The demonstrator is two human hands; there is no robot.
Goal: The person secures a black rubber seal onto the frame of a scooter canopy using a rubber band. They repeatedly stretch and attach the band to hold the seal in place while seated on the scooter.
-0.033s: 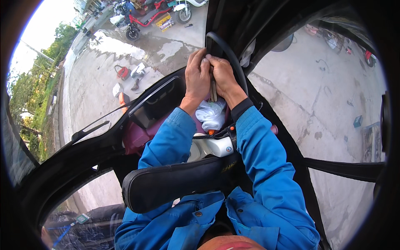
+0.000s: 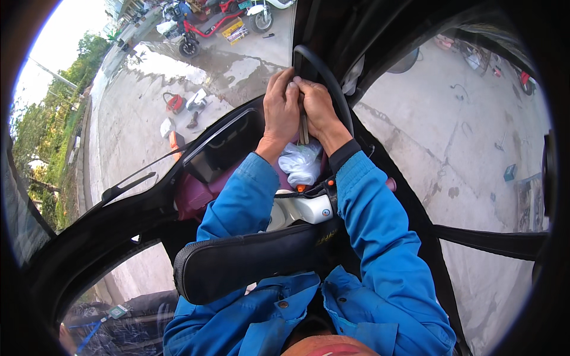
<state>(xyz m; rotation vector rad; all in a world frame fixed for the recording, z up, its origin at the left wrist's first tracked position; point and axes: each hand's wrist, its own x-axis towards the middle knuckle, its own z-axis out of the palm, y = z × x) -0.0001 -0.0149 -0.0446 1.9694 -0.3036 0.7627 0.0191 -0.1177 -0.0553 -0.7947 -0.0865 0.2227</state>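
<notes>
Both hands are raised together at the front frame of a small covered vehicle. My left hand (image 2: 280,111) is closed, its fingers against the black edge and its thumb toward the other hand. My right hand (image 2: 319,107) is wrapped round a slim metal-coloured tool (image 2: 304,132), whose narrow ends stick out below the palms. The rest of the tool is hidden by the fingers. Just below the wrists lies a white plastic bag (image 2: 301,163). A curved black trim strip (image 2: 329,74) arches past my right hand.
A long black padded piece (image 2: 243,267) crosses in front of my chest. White handlebar housing (image 2: 312,209) and a dark screen-like panel (image 2: 222,148) sit under my arms. Outside, a red bag (image 2: 174,102) and an orange object (image 2: 176,142) lie on concrete; scooters (image 2: 205,26) stand farther off.
</notes>
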